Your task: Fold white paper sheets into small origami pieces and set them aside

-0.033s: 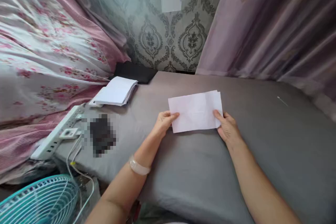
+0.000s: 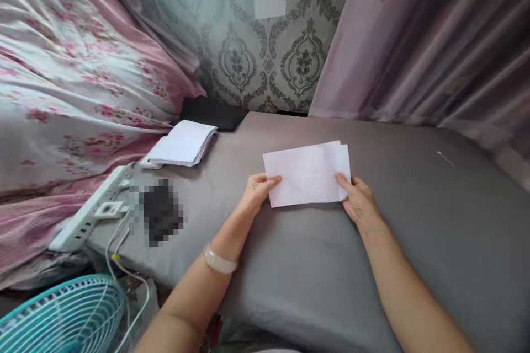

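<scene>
Shift: front layer (image 2: 300,176) of the white paper is sliding slightly leftward since the earlier frame, so the rear layer (image 2: 345,157) is showing a wider strip at the right.
Paper: both layers are hanging together between the two hands, over the middle of the bench (image 2: 306,265) (whether they are one folded sheet or two, I cannot tell).
Left hand: the left hand (image 2: 257,190) is keeping its grip closed on the paper's left edge, the thumb lying on the front.
Right hand: the right hand (image 2: 359,197) is gripping the right end, its thumb pressing on the front near where the layers are overlapping.
Bracelet: a pale bracelet (image 2: 220,262) is circling the left forearm.
Stack: a stack of white sheets (image 2: 184,142) is lying at the far left of the bench, with a black flat item (image 2: 213,113) resting just behind it.
Blurred spot: a dark pixelated object (image 2: 163,212) is sitting nearer, left of the left hand.
Power: a white power strip (image 2: 78,229) is running along the left edge, a white plug (image 2: 110,209) sitting in it and cables (image 2: 144,300) trailing down.
Fan: a turquoise fan (image 2: 66,314) is standing at the lower left.
Right side: a thin white stick (image 2: 446,159) is lying well apart from the right hand.
Behind: patterned wallpaper (image 2: 236,63) is bearing a pale rectangle (image 2: 270,3), between a floral curtain (image 2: 95,77) and a purple curtain (image 2: 385,38).
</scene>
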A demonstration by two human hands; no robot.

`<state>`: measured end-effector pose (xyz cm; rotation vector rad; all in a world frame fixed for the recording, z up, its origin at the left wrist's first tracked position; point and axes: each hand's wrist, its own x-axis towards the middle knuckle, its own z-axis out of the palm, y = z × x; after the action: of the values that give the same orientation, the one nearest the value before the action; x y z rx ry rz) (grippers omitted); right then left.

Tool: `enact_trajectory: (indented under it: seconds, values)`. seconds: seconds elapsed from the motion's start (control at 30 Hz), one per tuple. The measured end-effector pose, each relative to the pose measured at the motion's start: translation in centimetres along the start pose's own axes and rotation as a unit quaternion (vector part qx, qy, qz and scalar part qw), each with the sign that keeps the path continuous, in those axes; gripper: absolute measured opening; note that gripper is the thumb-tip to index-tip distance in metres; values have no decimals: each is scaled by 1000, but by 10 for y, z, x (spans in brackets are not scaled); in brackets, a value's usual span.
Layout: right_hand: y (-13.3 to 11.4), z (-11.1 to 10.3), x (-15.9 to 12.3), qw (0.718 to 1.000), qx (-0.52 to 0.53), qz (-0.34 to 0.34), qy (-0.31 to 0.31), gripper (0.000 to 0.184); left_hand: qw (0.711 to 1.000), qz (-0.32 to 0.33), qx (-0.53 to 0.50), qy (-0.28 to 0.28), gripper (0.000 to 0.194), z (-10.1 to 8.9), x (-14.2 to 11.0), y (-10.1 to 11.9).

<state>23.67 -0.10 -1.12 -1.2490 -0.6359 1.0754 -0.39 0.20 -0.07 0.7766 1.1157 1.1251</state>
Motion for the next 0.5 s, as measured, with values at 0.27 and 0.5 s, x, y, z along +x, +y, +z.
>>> enact_trajectory:
  seconds: [0.27,0.5]
  values:
    - [6,-18,-1,896,-410,-166,27,46,993,95,58,27,35,-11,11,-1]
    - [0,-22,4,886,-439,-115,94,55,937,265,109,199,24,-81,53,70]
